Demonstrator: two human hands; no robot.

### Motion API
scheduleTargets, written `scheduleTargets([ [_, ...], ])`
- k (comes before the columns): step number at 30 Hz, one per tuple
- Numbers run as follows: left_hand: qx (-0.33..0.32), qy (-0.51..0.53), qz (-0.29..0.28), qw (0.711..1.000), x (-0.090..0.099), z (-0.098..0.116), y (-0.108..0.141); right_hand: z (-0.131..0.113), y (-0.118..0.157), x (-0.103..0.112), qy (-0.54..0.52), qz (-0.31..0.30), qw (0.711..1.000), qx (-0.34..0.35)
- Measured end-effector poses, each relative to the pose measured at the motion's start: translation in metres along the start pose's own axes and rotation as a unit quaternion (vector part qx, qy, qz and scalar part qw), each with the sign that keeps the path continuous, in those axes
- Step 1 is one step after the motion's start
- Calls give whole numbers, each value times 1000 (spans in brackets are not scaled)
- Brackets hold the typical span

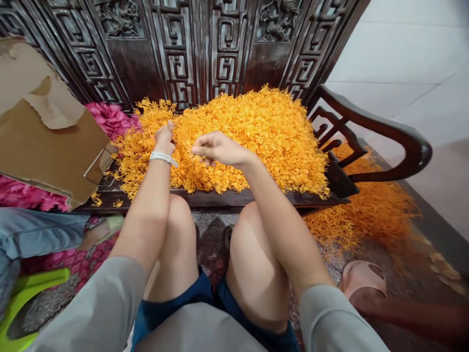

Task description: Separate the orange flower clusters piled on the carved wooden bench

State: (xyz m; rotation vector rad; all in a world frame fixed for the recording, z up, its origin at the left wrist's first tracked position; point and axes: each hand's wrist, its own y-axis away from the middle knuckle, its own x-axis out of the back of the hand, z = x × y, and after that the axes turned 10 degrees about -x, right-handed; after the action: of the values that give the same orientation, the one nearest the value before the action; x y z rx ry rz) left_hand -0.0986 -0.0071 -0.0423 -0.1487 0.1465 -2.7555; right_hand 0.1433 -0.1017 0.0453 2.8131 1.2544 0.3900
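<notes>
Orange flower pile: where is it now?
In the head view, the orange flower pile sits mid-frame on the dark bench, between the cardboard and the curved armrest.

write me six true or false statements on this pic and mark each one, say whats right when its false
1. A watch-like strap is on the left wrist. True.
2. That strap is bright red. False: it is pale.
3. Both hands rest on the knees. False: the left hand and the right hand are at or over the heap of orange pieces.
4. A dark curved armrest is beyond the heap's right end. True.
5. Pink flowers show only right of the heap. False: the pink flowers show on its left.
6. A large piece of torn cardboard is left of the heap. True.
</notes>
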Motion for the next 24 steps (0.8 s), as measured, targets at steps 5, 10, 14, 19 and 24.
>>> scheduleTargets([
  [5, -21, 70, 73, 995, -3, 24, 11, 9, 4, 53, -107, 244, 963, 43],
  [10, -92, 78, -18, 993, -29, 47, 30, 45, -18, 67, -118, 320, 938, -61],
  [14, -115, 83, -78, 987, -50, 55, 45, 56, -33, 52, -62, 330, 942, -34],
  [19, -115, 63, -92, 987, -62, 53, 50, 51, -37, 47, -55, 333, 941, -4],
  [24, -106, 17, 4, 994, -62, 39, 37, 33, -27, 46, -97, 314, 943, 53],
])
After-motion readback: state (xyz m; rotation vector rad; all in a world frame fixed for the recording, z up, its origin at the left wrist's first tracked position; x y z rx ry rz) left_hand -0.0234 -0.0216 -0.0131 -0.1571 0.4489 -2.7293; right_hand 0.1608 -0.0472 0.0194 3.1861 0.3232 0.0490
